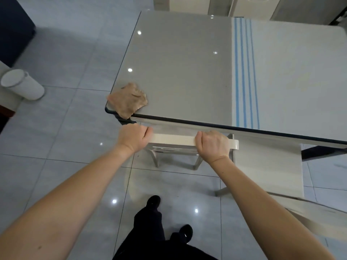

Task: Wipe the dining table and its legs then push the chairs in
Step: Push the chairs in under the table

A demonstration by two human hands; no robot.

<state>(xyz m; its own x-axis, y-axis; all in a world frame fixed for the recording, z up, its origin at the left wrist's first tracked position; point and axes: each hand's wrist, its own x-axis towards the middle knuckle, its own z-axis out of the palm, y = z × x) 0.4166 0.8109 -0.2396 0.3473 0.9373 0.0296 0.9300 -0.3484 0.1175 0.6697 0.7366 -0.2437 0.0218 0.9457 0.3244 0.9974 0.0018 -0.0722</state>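
A grey glass-topped dining table (pixel 184 59) fills the upper middle, with a blue-striped cloth runner (pixel 281 72) across its right part. A crumpled tan rag (pixel 127 100) lies on the table's near left corner, partly over the edge. Just below the near edge stands a cream chair (pixel 174 140); its seat is tucked under the tabletop. My left hand (pixel 134 137) grips the left end of its top rail and my right hand (pixel 213 144) grips the right end.
A white cylindrical bin (pixel 22 84) stands on the tiled floor at the left. A second chair's curved back (pixel 309 214) shows at the lower right. More chairs (pixel 187 4) stand at the table's far side. My dark shoes (pixel 154 201) are below.
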